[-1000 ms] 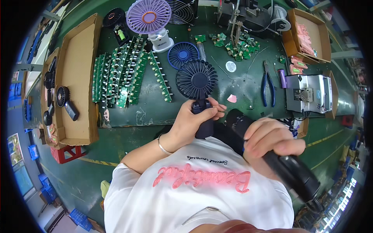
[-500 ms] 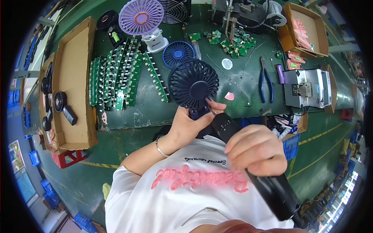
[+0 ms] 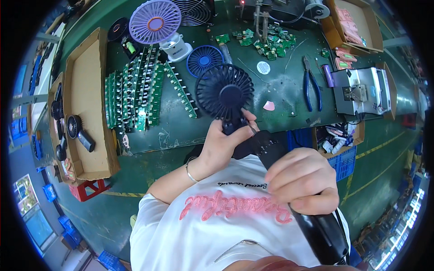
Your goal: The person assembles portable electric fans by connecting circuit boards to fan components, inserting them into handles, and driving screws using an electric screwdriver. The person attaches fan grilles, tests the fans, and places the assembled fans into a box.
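Beside green workbench [image 3: 289,88], green floor [image 3: 373,171], left hand [image 3: 221,145] gripping fan [image 3: 229,94], right hand [image 3: 304,180] power tool [image 3: 320,235]

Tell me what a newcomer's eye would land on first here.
Probably the purple fan with its orange ring, standing on a white base at the back left of the green bench. Next, the dark handheld fan in the left grip at centre, with the long black tool in the right grip slanting up toward it. The green circuit boards packed side by side, left of centre, also stand out.
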`<state>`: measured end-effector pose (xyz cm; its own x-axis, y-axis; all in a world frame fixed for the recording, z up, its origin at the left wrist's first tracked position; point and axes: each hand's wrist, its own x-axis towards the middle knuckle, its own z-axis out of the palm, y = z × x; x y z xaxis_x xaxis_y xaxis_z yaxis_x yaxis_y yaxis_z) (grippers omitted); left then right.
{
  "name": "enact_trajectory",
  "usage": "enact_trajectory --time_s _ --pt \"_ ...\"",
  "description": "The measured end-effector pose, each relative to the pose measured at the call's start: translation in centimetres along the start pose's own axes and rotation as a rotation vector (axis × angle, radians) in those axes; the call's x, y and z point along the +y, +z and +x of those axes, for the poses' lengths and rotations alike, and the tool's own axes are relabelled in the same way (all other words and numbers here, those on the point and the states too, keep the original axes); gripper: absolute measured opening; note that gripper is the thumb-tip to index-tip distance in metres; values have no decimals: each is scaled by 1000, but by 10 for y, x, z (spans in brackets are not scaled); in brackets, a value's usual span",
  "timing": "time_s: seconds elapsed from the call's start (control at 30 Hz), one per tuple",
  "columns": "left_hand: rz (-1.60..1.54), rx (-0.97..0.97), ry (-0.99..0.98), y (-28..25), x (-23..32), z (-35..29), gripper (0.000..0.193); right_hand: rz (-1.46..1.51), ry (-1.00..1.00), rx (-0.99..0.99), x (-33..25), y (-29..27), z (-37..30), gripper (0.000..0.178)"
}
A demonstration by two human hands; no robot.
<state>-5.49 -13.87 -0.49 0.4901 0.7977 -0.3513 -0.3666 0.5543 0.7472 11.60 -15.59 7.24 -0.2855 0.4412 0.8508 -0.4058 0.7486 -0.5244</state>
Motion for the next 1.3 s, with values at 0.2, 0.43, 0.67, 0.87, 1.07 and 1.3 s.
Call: enact_trajectory --time_s 0.2,0.43,0.67,0.87,1.07,1.3 --pt "8 27 -105 1 -3 2 23 130 -8 4 2 6 -2 22" --pt "202 28 -105 2 -3 0 21 140 31 -47 9 3 -5 22" --pt "303 -12 -7 3 3 1 20 135 15 -32 11 2 -3 19" --pt "231 9 9 -5 -1 -6 18 117 15 3 15 15 -2 17" --pt "-20 43 185 -37 12 -21 44 -136 13 659 5 29 6 41" --pt "390 774 422 -102 123 -63 63 -551 273 825 36 -27 -38 90"
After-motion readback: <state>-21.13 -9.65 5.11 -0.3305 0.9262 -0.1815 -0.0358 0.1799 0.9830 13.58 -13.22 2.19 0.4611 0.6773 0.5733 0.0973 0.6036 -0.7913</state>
